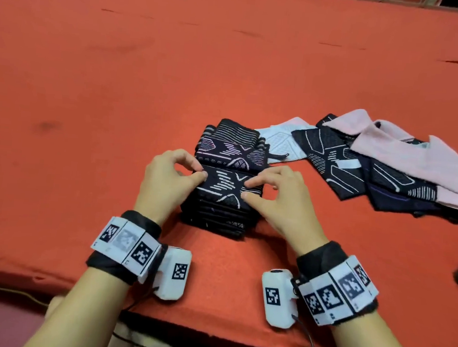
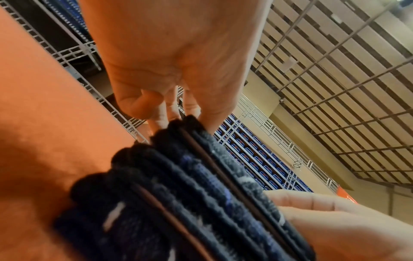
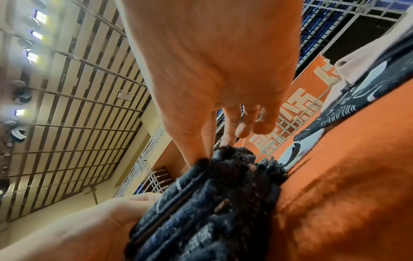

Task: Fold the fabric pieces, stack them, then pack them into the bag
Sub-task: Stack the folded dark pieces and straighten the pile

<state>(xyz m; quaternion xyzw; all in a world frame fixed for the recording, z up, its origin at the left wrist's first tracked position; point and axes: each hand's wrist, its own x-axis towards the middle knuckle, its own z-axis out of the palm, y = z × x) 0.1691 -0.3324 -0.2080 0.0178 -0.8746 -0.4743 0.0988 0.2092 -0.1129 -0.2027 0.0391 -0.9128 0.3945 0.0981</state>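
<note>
Orange cloth (image 1: pixel 176 59) is covering the table, and a near stack (image 1: pixel 221 200) of folded dark fabric pieces with pale line patterns is sitting on it close to the front edge. Both hands are working on its top piece: the left hand (image 1: pixel 167 179) is pinching the left edge between thumb and curled fingers, and the right hand (image 1: pixel 278 199) is pressing thumb and fingertips (image 1: pixel 251 184) onto the right edge, fingers bent. From the left wrist view, the stack's layered folds (image 2: pixel 201 185) are showing side-on, with fingers (image 2: pixel 161 116) reaching over the top. Touching the far side, a second stack (image 1: pixel 232 146) is lying. Further right, unfolded pieces (image 1: pixel 373 168), dark and pink, are lying overlapped in a loose spread. Wristbands (image 1: pixel 126 244) with printed markers are wrapping both wrists.
</note>
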